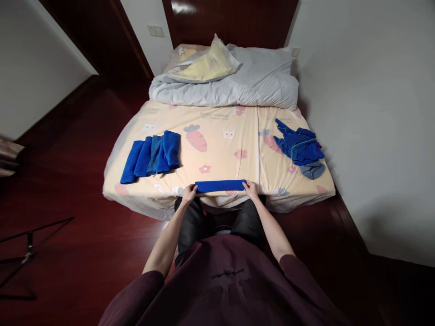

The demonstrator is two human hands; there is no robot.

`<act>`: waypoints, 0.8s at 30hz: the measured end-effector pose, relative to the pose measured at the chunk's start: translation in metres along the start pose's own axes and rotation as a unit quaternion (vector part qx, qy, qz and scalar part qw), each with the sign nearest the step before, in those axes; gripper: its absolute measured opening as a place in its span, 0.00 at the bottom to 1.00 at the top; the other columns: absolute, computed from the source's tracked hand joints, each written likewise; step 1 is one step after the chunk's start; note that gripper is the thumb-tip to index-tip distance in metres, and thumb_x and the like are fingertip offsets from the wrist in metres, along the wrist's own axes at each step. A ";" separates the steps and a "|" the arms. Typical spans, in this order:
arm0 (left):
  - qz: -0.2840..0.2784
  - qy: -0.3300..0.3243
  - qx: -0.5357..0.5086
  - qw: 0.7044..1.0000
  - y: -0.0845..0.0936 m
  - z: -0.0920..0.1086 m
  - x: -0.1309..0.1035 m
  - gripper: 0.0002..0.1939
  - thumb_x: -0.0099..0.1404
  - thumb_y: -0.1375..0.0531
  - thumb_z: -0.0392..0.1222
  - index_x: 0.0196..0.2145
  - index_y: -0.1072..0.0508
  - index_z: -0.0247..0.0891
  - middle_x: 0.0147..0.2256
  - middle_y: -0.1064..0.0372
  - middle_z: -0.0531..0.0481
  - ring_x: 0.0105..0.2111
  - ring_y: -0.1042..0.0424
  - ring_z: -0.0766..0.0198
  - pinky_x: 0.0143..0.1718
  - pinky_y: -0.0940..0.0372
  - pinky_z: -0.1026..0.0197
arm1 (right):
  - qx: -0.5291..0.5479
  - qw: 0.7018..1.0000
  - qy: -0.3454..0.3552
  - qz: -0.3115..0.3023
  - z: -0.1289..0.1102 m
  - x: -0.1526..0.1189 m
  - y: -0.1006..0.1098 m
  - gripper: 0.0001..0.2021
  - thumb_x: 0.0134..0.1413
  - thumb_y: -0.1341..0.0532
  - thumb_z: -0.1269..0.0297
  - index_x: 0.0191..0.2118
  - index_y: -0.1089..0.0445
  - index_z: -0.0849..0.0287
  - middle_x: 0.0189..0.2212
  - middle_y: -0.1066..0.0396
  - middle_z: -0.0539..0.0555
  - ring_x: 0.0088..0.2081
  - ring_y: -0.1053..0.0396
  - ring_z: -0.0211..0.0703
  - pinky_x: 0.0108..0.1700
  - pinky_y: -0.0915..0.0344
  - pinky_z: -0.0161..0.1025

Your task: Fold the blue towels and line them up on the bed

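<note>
A blue towel (220, 186), folded into a long narrow strip, lies along the front edge of the bed between my hands. My left hand (189, 194) pinches its left end, and my right hand (250, 189) grips the right end. To the left on the bed, several folded blue towels (151, 154) lie side by side, overlapping in a slanted row. Toward the right edge sits a crumpled heap of dark blue cloth (299, 144) with light green trim, a greyish-blue piece (311, 170) at its near side.
A bed (224, 154) with a carrot-print sheet stands before me. A grey quilt (258, 90) and a pale yellow pillow (207, 65) lie at its head. Black stand legs (29, 253) rest on the floor at left; a wall (374, 113) borders the right.
</note>
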State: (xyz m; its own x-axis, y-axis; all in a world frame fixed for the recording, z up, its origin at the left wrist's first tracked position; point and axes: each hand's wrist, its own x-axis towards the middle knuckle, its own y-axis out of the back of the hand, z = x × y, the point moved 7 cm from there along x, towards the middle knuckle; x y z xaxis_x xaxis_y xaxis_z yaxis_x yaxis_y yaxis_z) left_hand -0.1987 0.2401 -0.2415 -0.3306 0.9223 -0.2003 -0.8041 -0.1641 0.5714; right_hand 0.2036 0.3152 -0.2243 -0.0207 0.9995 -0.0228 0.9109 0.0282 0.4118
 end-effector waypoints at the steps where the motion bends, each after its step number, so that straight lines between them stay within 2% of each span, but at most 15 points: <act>1: -0.001 0.004 0.002 1.000 0.000 -0.001 0.001 0.17 0.65 0.42 0.49 0.43 0.22 0.33 0.41 0.20 0.37 0.45 0.22 0.45 0.51 0.31 0.48 | -0.002 1.000 0.000 0.000 -0.001 0.000 0.000 0.20 0.55 0.38 0.43 0.29 0.28 0.57 0.26 0.24 0.57 0.33 0.24 0.50 0.35 0.28 0.40; 12: -0.020 0.040 -0.005 0.999 -0.001 -0.010 0.015 0.14 0.63 0.40 0.50 0.37 0.20 0.37 0.37 0.19 0.40 0.43 0.21 0.48 0.46 0.30 0.52 | -0.036 0.999 -0.015 -0.011 0.000 0.006 -0.002 0.20 0.55 0.39 0.43 0.26 0.30 0.56 0.26 0.23 0.56 0.32 0.23 0.50 0.34 0.29 0.39; 18: -0.018 0.050 -0.004 0.999 0.000 -0.010 0.018 0.13 0.62 0.38 0.51 0.34 0.21 0.39 0.35 0.19 0.41 0.43 0.21 0.47 0.45 0.31 0.52 | -0.061 0.998 -0.034 -0.012 0.001 0.012 -0.002 0.20 0.53 0.37 0.43 0.23 0.31 0.54 0.21 0.26 0.53 0.30 0.25 0.48 0.31 0.31 0.37; 24: -0.002 0.098 0.008 0.995 -0.003 -0.012 0.026 0.10 0.62 0.37 0.50 0.35 0.25 0.40 0.35 0.20 0.41 0.42 0.21 0.49 0.45 0.31 0.53 | -0.095 0.994 -0.059 -0.008 0.003 0.022 -0.004 0.22 0.50 0.34 0.45 0.17 0.35 0.53 0.16 0.30 0.50 0.24 0.28 0.43 0.27 0.37 0.34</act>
State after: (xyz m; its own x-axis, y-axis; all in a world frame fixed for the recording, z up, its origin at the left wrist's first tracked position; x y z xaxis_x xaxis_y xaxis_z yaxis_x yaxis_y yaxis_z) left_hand -0.2111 0.2601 -0.2583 -0.4193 0.8367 -0.3522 -0.7975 -0.1541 0.5833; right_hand 0.2011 0.3375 -0.2289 0.0247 0.9909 -0.1323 0.8167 0.0563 0.5743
